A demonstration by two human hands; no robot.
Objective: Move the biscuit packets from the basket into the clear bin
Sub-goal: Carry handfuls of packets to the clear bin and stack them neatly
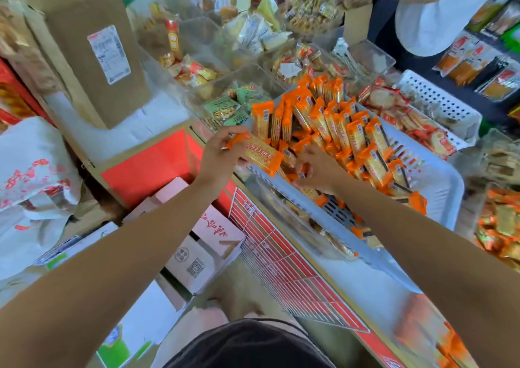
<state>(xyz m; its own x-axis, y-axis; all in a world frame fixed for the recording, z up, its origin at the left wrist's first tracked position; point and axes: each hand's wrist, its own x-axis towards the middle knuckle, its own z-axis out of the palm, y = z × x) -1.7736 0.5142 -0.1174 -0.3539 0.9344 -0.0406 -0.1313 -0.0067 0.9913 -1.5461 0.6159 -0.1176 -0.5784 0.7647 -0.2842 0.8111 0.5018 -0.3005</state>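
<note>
Closest to the camera there's a red-and-white wire rack [284, 263] leaning on the front of the table, and a couple of printed cardboard boxes [202, 249] on the floor to its left.

Both arms reach forward over that. The left grip [219, 156] is clenched on one orange biscuit packet [257, 153], thumb and fingers pinching its left end, and it's held up in the air just off the near-left corner of the basket [439, 176]. The right grip [318, 168] is down inside the basket with fingers curled in among the packets. It's too blurry to make out, so I can't tell if it actually has one.

The basket is a pale slotted plastic one. It sits tilted and is still heaped with the other biscuit packets [332, 120], mostly standing on end. Tucked under its near edge is what looks like the clear bin [281, 213], with a few packets dimly visible through the wall.

Past that there are more see-through bins full of other snacks, including green packets [225, 108]. A white perforated basket [444, 100] is off to the right and a tall brown box [92, 49] with a label stands on the left. At the far right a second person [430, 10] in a white top is reaching over the display.
</note>
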